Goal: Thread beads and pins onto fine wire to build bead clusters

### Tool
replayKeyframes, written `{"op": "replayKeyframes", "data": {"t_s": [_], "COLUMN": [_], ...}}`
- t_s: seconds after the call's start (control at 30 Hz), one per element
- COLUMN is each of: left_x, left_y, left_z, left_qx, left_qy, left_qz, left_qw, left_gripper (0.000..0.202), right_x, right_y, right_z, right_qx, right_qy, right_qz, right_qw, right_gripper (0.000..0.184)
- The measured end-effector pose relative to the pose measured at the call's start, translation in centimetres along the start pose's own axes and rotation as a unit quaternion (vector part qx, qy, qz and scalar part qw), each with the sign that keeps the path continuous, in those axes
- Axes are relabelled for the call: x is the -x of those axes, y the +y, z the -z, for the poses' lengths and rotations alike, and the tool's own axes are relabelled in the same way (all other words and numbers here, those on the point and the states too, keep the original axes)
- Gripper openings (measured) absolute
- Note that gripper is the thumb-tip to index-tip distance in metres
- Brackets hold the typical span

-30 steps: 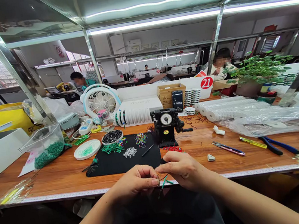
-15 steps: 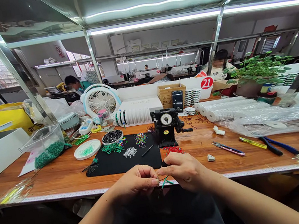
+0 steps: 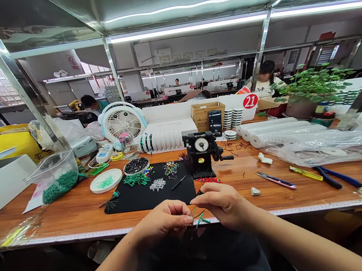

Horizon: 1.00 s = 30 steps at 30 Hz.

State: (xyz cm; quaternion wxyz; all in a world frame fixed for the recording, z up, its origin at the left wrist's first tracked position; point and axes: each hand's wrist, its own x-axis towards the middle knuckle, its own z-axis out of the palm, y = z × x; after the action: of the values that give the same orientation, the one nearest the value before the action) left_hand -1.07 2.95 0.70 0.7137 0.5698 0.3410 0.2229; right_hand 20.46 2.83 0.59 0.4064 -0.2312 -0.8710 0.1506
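At the table's front edge, my left hand (image 3: 170, 216) is closed in a pinch, thumb against forefinger, on a thin dark line (image 3: 197, 209). That line loops across to my right hand (image 3: 222, 203), whose thumb and fingers are also pinched together on it. A small dark piece (image 3: 199, 192) shows by the right fingertips; its kind is unclear. Just below, between the hands, hangs a thin green tube (image 3: 199, 219) over the dark lap. Beyond the hands lies a black mat (image 3: 150, 200) with green tubes (image 3: 136, 179), coloured beads (image 3: 171, 168), small silvery parts (image 3: 157, 184) and a black pen-like tool (image 3: 179, 182).
A black hand-cranked winder with a dial (image 3: 200, 153) stands behind my right hand, red pieces (image 3: 208, 180) at its base. To the right lie a pink-handled tool (image 3: 283, 182), a yellow cutter (image 3: 306, 172) and blue-handled pliers (image 3: 340, 176). A white dish (image 3: 95, 189) sits left.
My right hand's fingers have lifted and straightened a little, showing the small dark piece and more of the line's loop. My left hand has stayed in place.
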Motion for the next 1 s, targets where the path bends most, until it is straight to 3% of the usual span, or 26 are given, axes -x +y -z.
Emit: {"op": "replayKeyframes", "data": {"t_s": [0.37,0.6,0.67,0.77,1.0], "left_x": [-0.2,-0.4,-0.4,-0.3,0.1], "left_y": [-0.2,-0.3,-0.2,-0.1,0.6], "left_z": [0.4,0.4,0.3,0.1,-0.8], "left_qx": [0.041,0.038,0.035,0.016,-0.054], "left_qy": [-0.008,-0.014,-0.015,-0.011,0.015], "left_qz": [0.02,0.023,0.022,0.013,-0.002], "left_qw": [0.999,0.999,0.999,1.0,0.998], "left_gripper": [0.021,0.02,0.02,0.022,0.024], "right_x": [0.3,0.5,0.6,0.6,-0.6], "right_y": [0.3,0.0,-0.1,-0.6,-2.1], "right_z": [0.9,0.9,0.4,-0.4,-0.8], "right_qx": [0.169,0.186,0.155,0.048,-0.076], "right_qy": [-0.062,-0.106,-0.08,-0.008,0.013], "right_qz": [0.113,0.142,0.115,0.018,-0.178], "right_qw": [0.977,0.966,0.978,0.999,0.981], "right_gripper": [0.027,0.027,0.025,0.02,0.013]}}
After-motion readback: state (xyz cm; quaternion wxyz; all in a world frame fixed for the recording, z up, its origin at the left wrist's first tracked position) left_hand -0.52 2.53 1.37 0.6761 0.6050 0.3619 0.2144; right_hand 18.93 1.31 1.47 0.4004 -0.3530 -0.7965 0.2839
